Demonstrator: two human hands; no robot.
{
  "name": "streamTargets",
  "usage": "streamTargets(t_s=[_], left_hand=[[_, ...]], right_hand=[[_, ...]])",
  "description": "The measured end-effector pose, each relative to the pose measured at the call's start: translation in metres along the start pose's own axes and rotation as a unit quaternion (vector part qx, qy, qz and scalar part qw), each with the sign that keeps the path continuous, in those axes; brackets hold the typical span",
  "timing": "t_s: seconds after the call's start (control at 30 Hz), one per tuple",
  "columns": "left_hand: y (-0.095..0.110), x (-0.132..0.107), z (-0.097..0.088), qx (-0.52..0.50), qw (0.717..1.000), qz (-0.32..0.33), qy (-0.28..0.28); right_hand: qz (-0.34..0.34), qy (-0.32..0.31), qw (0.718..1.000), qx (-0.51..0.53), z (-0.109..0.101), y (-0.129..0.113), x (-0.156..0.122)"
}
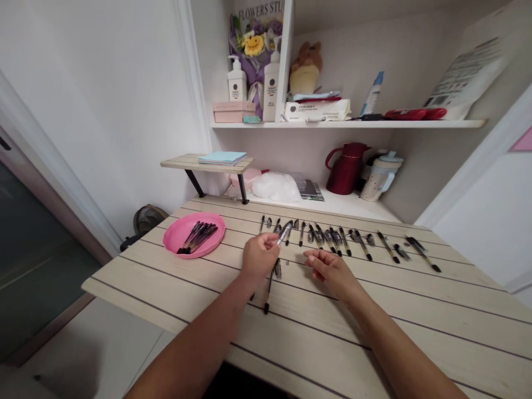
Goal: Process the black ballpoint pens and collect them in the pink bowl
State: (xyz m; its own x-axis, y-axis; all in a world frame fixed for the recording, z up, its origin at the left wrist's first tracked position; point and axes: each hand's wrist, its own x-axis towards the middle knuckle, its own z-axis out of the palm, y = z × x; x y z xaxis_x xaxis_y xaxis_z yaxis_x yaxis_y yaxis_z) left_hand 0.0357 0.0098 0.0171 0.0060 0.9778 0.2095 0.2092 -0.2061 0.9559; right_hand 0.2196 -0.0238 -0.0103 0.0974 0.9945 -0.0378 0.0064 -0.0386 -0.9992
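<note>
My left hand (261, 254) pinches a silvery, see-through pen cap (285, 233) between thumb and fingers, tilted up to the right above the table. My right hand (326, 267) is a little to the right, fingers loosely bent and slightly apart, with nothing visible in them. Beneath my left hand lies a black pen (269, 291), partly hidden, with a grey cap (278, 270) beside it. A tiny piece (287, 263) rests between my hands. Behind them runs a row of black pens (344, 241) with loose clear caps (310, 236). A pink tray (216, 244) at left holds several black pens (198, 237).
The slatted wooden table (415, 310) fills the foreground. At its back left stands a small riser (178, 162) with light-blue paper (224, 158). A dark red jug (348, 169) and a cream cup (380, 177) stand behind the table, under a loaded shelf (353, 124).
</note>
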Motion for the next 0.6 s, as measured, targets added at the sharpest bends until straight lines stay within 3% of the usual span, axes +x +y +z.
streamTargets(t_s=[0.1, 0.2, 0.27, 0.33, 0.47, 0.6], left_hand=[[0.009, 0.028, -0.054, 0.176, 0.982, 0.024, 0.060], [0.011, 0.052, -0.114, 0.379, 0.918, 0.010, 0.122], [0.005, 0.061, -0.143, 0.474, 0.873, -0.044, 0.106], [-0.003, 0.064, -0.160, 0.523, 0.844, -0.089, 0.077], [-0.010, 0.058, -0.164, 0.540, 0.834, -0.099, 0.053], [0.001, 0.042, -0.129, 0.532, 0.846, -0.015, 0.029]], right_hand=[[0.010, 0.012, 0.997, -0.078, -0.005, 0.020, 0.009], [0.013, 0.007, 0.993, -0.121, -0.007, 0.032, 0.014], [0.006, 0.001, 0.990, -0.140, -0.007, 0.035, 0.015], [-0.004, -0.005, 0.988, -0.156, -0.007, 0.035, 0.015], [-0.020, -0.012, 0.983, -0.180, -0.006, 0.036, 0.016], [-0.050, 0.000, 0.975, -0.216, -0.006, 0.037, 0.017]])
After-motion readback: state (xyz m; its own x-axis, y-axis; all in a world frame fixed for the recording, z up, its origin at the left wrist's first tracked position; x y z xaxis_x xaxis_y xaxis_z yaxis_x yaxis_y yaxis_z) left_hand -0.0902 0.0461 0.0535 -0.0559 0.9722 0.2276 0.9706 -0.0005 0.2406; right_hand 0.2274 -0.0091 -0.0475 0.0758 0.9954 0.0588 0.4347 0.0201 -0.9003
